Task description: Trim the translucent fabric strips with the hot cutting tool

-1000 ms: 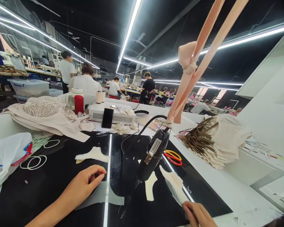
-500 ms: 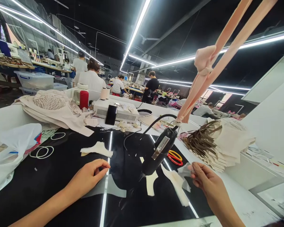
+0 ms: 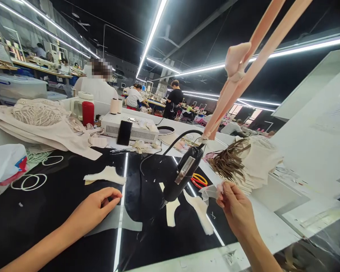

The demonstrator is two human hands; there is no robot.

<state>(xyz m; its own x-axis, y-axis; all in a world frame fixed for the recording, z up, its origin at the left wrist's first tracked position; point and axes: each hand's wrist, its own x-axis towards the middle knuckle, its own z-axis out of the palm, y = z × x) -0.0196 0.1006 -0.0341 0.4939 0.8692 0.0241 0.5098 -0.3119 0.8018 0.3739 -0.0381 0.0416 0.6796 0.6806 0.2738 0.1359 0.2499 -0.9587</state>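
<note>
My right hand (image 3: 235,204) pinches a thin translucent piece of film (image 3: 211,192) above the right side of the black work surface (image 3: 73,249). My left hand (image 3: 98,206) hovers left of centre with curled fingers, thumb and index tips close together, and nothing shows between them. Beneath it lies a grey translucent cut piece (image 3: 130,223). Between my hands a black corded hand tool (image 3: 181,173) hangs tilted from a knotted pink strap (image 3: 235,75). Cream fabric pieces lie around: one beyond my left hand (image 3: 106,175), one under the tool (image 3: 172,213), one near my right hand (image 3: 200,215).
Stacked beige garment pieces (image 3: 45,124) lie at the left, near a white plastic bag (image 3: 2,166). A phone (image 3: 124,133) leans against a white box (image 3: 144,134). Brown straps (image 3: 229,160) and cream fabric pile up at the right. Red and yellow rings (image 3: 198,180) lie behind the tool. Several people work farther back.
The view has turned slightly right, so everything sits farther left in the picture. My right hand has lifted the film a little, and its far end has come away from the cream piece.
</note>
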